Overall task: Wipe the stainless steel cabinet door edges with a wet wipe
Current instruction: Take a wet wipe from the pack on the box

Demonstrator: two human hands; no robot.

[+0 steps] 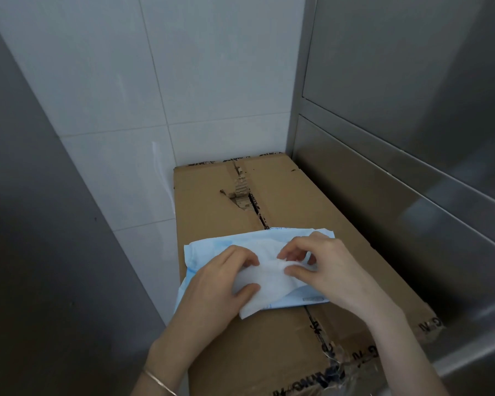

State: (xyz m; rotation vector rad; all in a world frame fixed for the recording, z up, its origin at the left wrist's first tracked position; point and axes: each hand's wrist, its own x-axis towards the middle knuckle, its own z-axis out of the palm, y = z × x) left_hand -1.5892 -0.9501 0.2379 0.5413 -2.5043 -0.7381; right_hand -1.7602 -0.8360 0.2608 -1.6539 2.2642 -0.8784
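A white wet wipe (265, 284) lies partly drawn out over a light blue wipe pack (212, 244), which rests on a cardboard box (292, 192). My left hand (215, 284) pinches the wipe's left side between thumb and fingers. My right hand (326, 270) pinches the wipe's right side at the pack's opening. The stainless steel cabinet (397, 172) stands to the right of the box, with door edges running as horizontal seams.
White tiled wall (197, 95) stands behind the box. A grey steel panel (40, 224) closes the left side. The box top has a torn centre seam (243, 192). A thin bracelet (159, 382) sits on my left wrist.
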